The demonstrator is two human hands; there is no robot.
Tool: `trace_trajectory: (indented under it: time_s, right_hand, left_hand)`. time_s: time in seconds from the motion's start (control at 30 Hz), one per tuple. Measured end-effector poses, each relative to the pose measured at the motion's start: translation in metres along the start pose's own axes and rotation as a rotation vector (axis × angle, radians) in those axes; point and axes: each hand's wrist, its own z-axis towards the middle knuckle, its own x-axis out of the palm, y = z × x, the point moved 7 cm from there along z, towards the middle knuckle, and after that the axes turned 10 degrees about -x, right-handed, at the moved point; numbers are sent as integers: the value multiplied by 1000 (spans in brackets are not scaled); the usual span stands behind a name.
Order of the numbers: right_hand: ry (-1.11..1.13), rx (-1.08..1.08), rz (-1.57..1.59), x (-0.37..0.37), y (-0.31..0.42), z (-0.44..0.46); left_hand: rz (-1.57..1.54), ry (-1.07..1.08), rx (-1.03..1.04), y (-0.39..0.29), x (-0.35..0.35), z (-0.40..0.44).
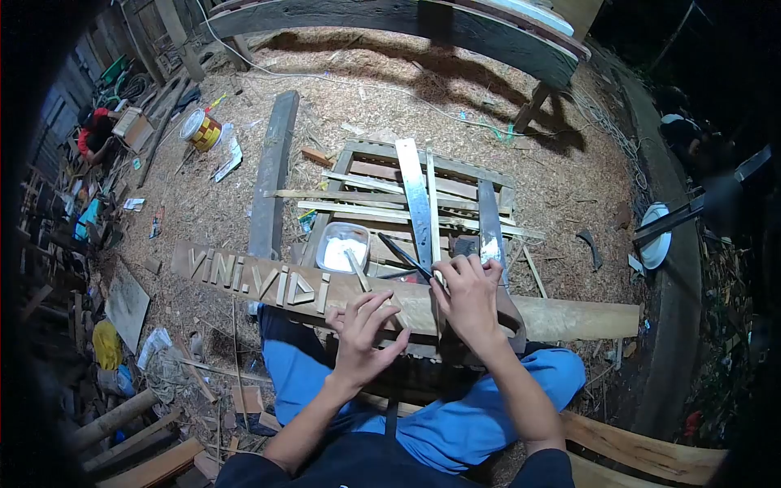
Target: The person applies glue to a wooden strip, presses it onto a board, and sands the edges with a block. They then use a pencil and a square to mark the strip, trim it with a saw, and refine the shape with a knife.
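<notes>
Across my lap lies a long wooden plank [561, 318] bearing raised letters [281, 286] made of small wood strips, reading roughly "VINI.VIDI". My left hand [366, 332] is over the plank right of the letters, fingers spread, beside a small light wood piece [396, 313]. My right hand [470, 297] has its fingers pressed together at a thin wooden strip [433, 207] and the end of a slim black tool [405, 254]; what they grip is partly hidden. A plastic tub [342, 246] of white paste holds a flat stick [355, 267].
Ahead, a metal ruler [414, 195] and loose strips [342, 196] rest on a slatted wooden frame [468, 172]. A dark beam [280, 163] stands left of it. Farther off are a paint bucket [200, 130], a heavy bench [390, 24] and another person [96, 134]. Shavings cover the ground.
</notes>
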Motion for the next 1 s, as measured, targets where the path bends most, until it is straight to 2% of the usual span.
trace_trajectory:
  time_s: [0.13,0.2,0.27,0.33,0.4,0.53,0.6,0.67,0.73,0.77,0.83,0.97,1.0]
  right_hand:
    - [5,3,82,-12,-7,-5]
    - [75,55,345,-15,-8,-10]
    - [147,69,398,-16,-7,-19]
    - [205,145,617,-9,-5,-29]
    - [270,144,623,-7,-4,-37]
    - [136,221,605,-14,-22,-49]
    - [92,239,370,-28,-34,-50]
    - [82,285,393,-30,-40,-53]
    - [-3,147,382,-32,-35,-53]
    - [-5,150,381,-32,-35,-54]
    - [67,86,334,-27,-29,-53]
    - [86,104,367,-31,-23,-48]
    - [164,138,412,-35,-20,-44]
  left_hand:
    - [-51,53,-14,-3,9,1]
    - [-75,62,8,-11,15,3]
    - [-99,70,30,-18,22,4]
    - [-178,104,52,-24,30,5]
    - [-184,126,55,-26,39,6]
    - [-99,78,80,-45,39,10]
    - [-35,42,58,-47,38,9]
    - [116,176,-25,-32,55,-1]
    - [75,160,-22,-31,59,-5]
    - [34,168,-31,-31,59,-6]
    - [-7,174,-38,-30,60,-8]
    - [-49,171,-69,-28,55,-13]
    - [-61,190,-99,-27,54,-16]
